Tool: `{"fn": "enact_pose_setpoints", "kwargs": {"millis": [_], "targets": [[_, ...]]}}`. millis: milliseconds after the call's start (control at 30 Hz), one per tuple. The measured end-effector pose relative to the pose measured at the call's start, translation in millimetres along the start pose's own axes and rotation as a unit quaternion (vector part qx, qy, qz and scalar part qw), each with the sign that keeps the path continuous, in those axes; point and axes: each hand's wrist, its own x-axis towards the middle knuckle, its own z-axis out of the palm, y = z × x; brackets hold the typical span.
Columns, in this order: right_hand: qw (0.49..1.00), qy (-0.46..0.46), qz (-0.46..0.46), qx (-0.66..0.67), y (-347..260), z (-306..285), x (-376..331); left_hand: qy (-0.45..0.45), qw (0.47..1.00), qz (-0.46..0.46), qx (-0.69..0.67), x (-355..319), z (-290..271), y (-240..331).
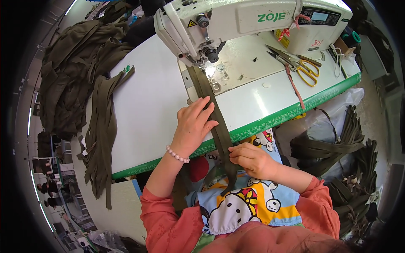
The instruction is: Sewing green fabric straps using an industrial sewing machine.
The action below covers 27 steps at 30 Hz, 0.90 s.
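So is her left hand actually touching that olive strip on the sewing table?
Touching. The head view shows the left hand lying flat on the table, its fingers resting across the olive fabric strip with no gap between them.

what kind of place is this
Most likely a garment sewing workshop: a white industrial sewing machine on a white worktable, heaps of olive fabric strips, and yellow-handled scissors. Both hands guide an olive strip toward the needle.

Coral-pink textured short sleeves are being worn, with a cartoon-printed apron and a pale pink bead bracelet.
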Motion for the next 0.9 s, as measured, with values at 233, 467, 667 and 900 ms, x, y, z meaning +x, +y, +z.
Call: {"fn": "enact_pose_setpoints", "kwargs": {"millis": [233, 467, 667, 900], "targets": [[0.999, -0.015, 0.020, 0.022, 1, 8, 5, -0.045, 0.999, -0.020, 0.007, -1, -9, 7], [0.999, -0.020, 0.021, 0.018, 3, 12, 5, -0.065, 0.997, -0.047, -0.001, -3, -13, 12], [0.999, -0.033, 0.022, 0.021, 6, 10, 7, -0.069, 0.996, -0.045, -0.015, -3, -12, 10], [0.999, -0.040, 0.026, 0.012, 9, 5, 11, -0.066, 0.997, -0.043, -0.017, 2, -8, 4]]}}
